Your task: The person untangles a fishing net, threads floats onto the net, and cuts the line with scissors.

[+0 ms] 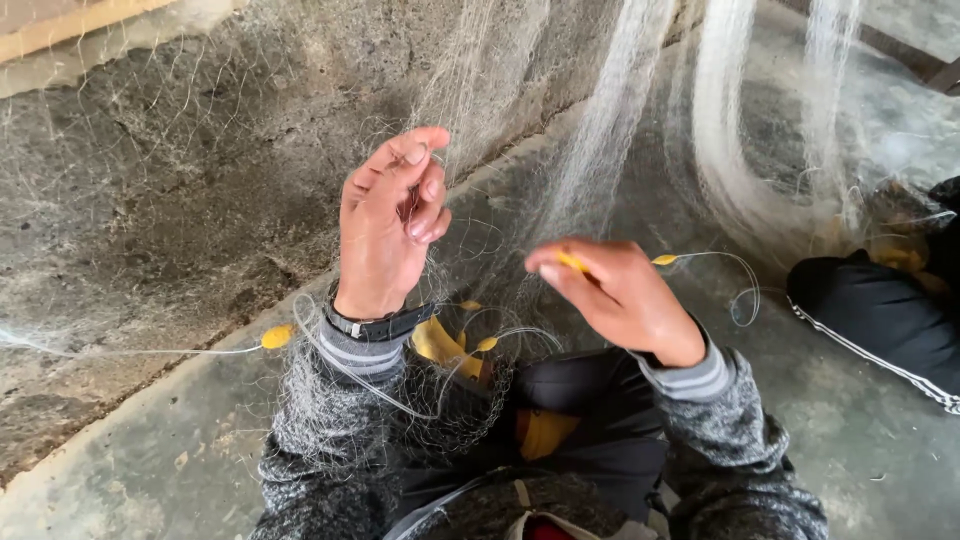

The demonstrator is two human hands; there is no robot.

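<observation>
A fine white fishing net (600,130) hangs in front of me and drapes over my lap. My left hand (385,230) is raised with its fingers pinching strands of the mesh near the fingertips. My right hand (620,295) is shut on a thin yellow netting needle (572,263) whose tip pokes out past the thumb. A white cord (735,285) with small yellow floats (277,336) loops between both hands and across my left wrist. Both sleeves are grey knit, and a dark watch sits on my left wrist.
A rough concrete wall (180,180) rises on the left and meets the concrete floor (150,450) along a diagonal edge. Another person's dark trouser leg with a white stripe (880,320) lies at the right. More bunched net hangs at the top right.
</observation>
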